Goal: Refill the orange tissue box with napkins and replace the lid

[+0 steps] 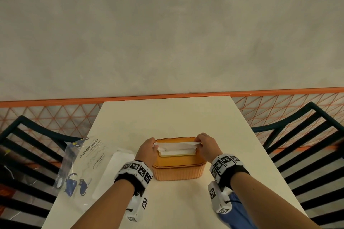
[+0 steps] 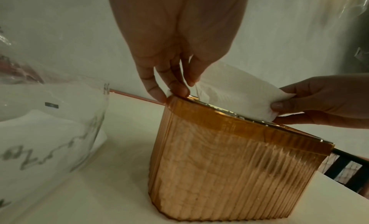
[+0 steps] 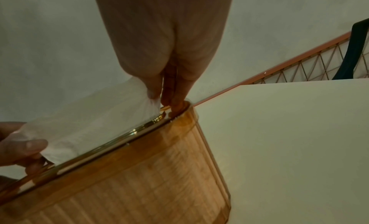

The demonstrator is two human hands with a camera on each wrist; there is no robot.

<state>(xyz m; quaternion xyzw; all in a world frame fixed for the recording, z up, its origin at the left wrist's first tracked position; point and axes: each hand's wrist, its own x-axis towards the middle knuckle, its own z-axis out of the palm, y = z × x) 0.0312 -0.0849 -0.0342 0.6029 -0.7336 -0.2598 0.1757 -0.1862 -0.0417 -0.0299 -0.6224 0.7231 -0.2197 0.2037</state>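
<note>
White counter (image 1: 167, 117), grey wall behind. Leftmost, opened napkin pack (image 1: 83, 161); then left hand (image 1: 147, 149), fingers pinching top napkin (image 1: 176, 148); orange tissue box (image 1: 179, 171) centred, lid (image 1: 178, 161) on; right hand (image 1: 206, 147) pinching opposite end. Best drawn upward evenly, without tearing.

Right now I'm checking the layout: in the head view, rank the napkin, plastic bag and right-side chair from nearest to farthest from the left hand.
1. Napkin: pinched by the left hand, atop the box.
2. Plastic bag: on the table, to the hand's left.
3. Chair: beyond the table's right edge.
</note>
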